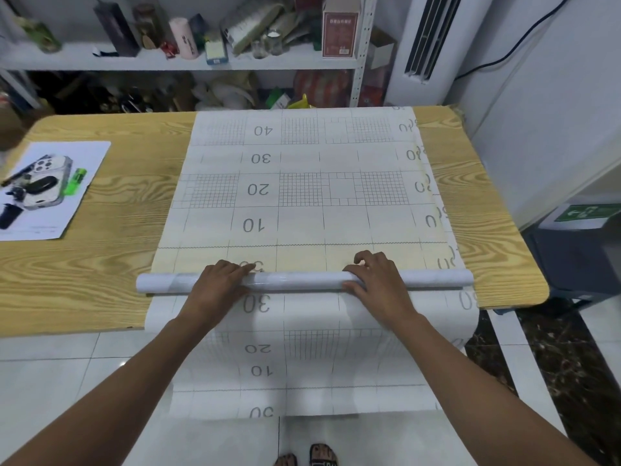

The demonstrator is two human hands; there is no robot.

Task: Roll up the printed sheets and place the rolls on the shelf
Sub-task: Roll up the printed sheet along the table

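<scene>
A long printed sheet (302, 183) with grid squares and upside-down numbers lies flat across the wooden table (100, 230); its near end hangs over the front edge toward the floor. A thin white roll (295, 280) lies crosswise on the sheet near the table's front edge. My left hand (218, 280) rests on the roll left of its middle, fingers curled over its far side. My right hand (373, 277) presses on it right of the middle, thumb on the near side. The white shelf (168, 60) stands behind the table, crowded with items.
A white paper (50, 190) with a phone case, a green marker and small gadgets lies at the table's left. Bottles, boxes and bags fill the shelf levels. A standing air conditioner (430, 45) is at the back right, a dark bin (578, 257) at the right. Tiled floor below.
</scene>
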